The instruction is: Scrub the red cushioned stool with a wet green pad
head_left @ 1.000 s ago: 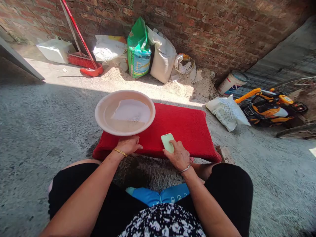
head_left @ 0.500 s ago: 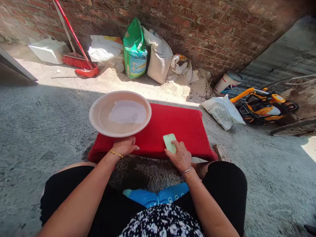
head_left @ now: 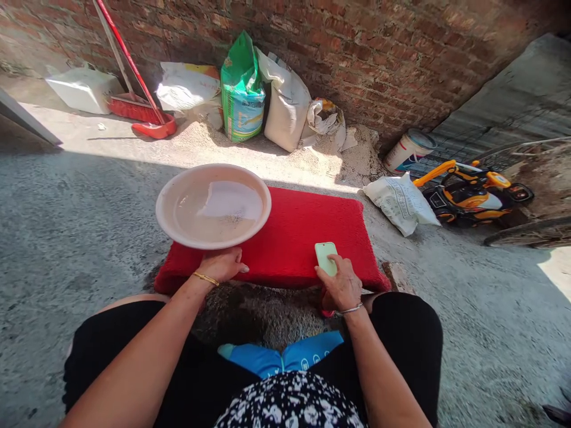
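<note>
A red fluffy mat (head_left: 307,220) lies draped over a low support in front of my knees. My right hand (head_left: 343,285) grips a pale green scrubbing brush (head_left: 325,254) laid flat on the mat's near right part; its underside is hidden. On the mat's left part rests a wide pale pink basin (head_left: 169,223) with water in it, its rim past the mat's edge. My left hand (head_left: 220,265) is closed at the mat's near edge, just below the basin's rim, thumb toward the right. Its fingertips are hidden.
Along the brick wall stand a white box (head_left: 82,89), a red broom (head_left: 134,110) with a dustpan (head_left: 156,128), a green sack (head_left: 243,95), a white sack (head_left: 288,107) and a bucket (head_left: 410,150). A white bag (head_left: 401,202) and a toy excavator (head_left: 473,193) are at the right.
My right hand has slid the brush to the right over the mat. My left hand keeps its place by the basin, and the water's reflection has shifted slightly.
</note>
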A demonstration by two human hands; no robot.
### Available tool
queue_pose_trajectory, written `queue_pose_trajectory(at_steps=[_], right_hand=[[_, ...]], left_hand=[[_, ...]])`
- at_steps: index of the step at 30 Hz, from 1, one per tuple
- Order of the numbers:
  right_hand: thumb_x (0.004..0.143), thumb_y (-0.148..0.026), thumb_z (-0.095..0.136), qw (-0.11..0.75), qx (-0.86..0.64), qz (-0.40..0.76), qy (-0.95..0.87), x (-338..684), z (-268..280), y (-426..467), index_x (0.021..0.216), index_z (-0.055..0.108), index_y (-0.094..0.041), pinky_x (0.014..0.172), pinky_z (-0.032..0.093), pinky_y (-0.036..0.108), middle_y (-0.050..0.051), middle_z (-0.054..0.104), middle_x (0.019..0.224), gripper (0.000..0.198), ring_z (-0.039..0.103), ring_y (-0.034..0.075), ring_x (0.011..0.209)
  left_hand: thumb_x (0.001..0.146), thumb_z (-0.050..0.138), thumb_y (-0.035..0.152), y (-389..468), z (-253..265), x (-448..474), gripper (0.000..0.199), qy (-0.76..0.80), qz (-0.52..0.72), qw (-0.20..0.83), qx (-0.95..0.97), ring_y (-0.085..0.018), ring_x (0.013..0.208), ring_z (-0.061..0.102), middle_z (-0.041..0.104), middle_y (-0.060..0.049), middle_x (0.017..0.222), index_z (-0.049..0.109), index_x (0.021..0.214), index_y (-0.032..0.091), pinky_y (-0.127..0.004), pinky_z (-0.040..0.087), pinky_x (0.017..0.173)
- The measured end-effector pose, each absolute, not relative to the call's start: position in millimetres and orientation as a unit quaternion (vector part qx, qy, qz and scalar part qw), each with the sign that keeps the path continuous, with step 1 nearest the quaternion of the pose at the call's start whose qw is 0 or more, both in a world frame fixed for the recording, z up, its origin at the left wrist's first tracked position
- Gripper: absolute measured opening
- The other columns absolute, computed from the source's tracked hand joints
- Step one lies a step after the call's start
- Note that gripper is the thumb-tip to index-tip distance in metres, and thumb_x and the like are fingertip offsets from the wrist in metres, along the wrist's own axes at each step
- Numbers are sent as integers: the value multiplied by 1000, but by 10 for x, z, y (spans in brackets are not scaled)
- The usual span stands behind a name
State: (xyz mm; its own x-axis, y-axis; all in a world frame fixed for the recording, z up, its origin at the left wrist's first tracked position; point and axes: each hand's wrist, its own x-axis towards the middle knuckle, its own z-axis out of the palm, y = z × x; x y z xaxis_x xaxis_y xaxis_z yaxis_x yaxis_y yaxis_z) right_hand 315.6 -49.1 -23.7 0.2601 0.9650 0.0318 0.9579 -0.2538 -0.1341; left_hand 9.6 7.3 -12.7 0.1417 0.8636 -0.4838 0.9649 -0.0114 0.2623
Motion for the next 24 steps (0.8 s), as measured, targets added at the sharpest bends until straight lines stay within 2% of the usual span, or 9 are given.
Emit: queue_pose_trajectory(at_steps=[4,11,19,24], right_hand=[[80,-56,56,59,-777,46,-625,3145,-324,-487,118,55,-30,60,34,24,2,54,99,46,57,16,82],[80,-60,50,50,-877,40,-477,3868,-197,-491,120,54,-28,70,41,32,7,56,109,51,57,24,96],[79,-58,54,78,-811,75,-575,3385,-291,-491,119,56,-31,68,40,27,4,55,105,48,59,19,91],[79,-58,52,73,-866,69,-490,3858,-224,-497,120,56,-29,72,41,31,6,57,108,51,58,22,94]], left_hand=[[73,58,50,91,-152,83,28,646,-97,269,708,-16,67,54,59,2,68,50,71,23,-25,32,57],[71,60,48,115,-121,108,27,648,-97,282,701,-16,66,56,58,2,64,51,69,22,-26,32,55],[71,57,49,135,-188,66,27,644,-102,278,705,-16,64,55,56,3,61,50,70,23,-26,31,53],[71,56,49,145,-166,79,27,636,-105,278,712,-15,62,53,55,3,62,48,69,23,-26,29,53]])
